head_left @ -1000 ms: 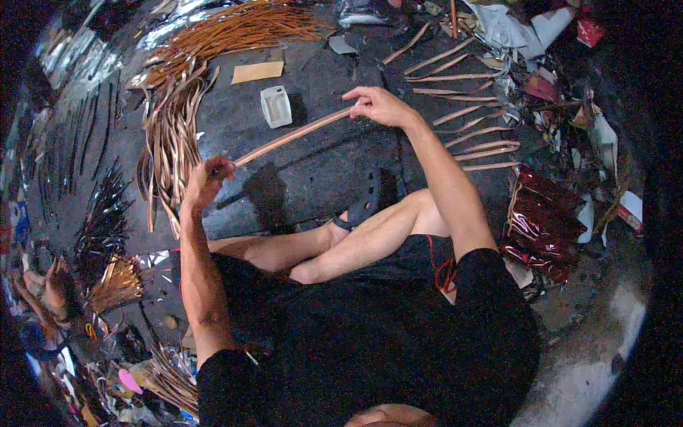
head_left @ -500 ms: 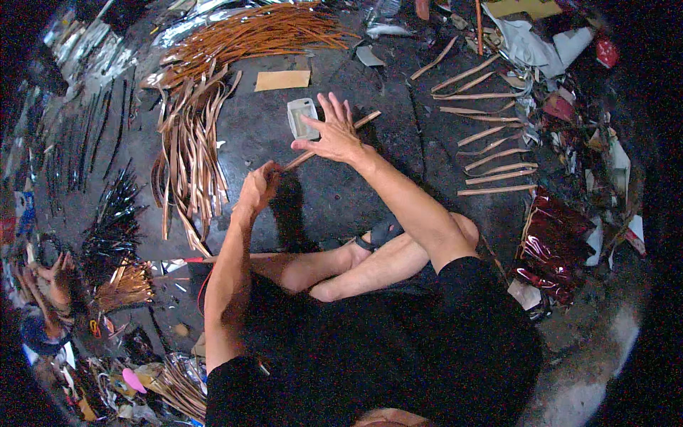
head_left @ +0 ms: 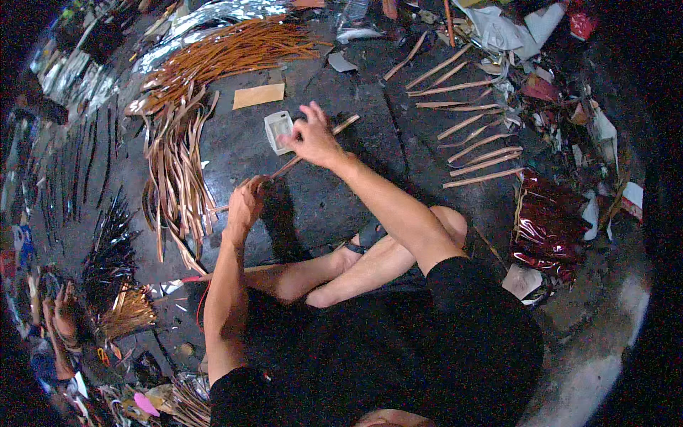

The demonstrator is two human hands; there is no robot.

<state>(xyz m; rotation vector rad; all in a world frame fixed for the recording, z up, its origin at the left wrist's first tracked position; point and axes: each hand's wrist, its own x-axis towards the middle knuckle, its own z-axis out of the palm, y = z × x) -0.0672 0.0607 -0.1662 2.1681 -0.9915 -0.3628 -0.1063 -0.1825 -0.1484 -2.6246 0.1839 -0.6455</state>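
A long, thin brown strip (head_left: pixel 286 168) runs slantwise above the floor. My left hand (head_left: pixel 245 203) is closed around its lower left part, and a short end pokes out on the hand's left side. Over the strip's upper right part, my right hand (head_left: pixel 314 139) is raised with thumb and fingers apart; the thumb is blurred. Beyond the thumb stands a small whitish plastic box (head_left: pixel 268 135), shallow and rectangular, its contents too unclear to make out. The strip's far end shows past the right hand.
Left lies a heap of flat brown strips (head_left: pixel 181 178); behind it, thin orange-brown strips (head_left: pixel 235 50). A tan card (head_left: pixel 259 95) lies beyond the box. Several folded strips (head_left: pixel 484 178) form a column at right, near dark red glossy sheets (head_left: pixel 548 228). Another person's hand (head_left: pixel 65 313) shows far left.
My right hand's spread fingers have curled somewhat, the thumb still near the box. The whole scene has shifted left in view. My left hand still grips the strip.
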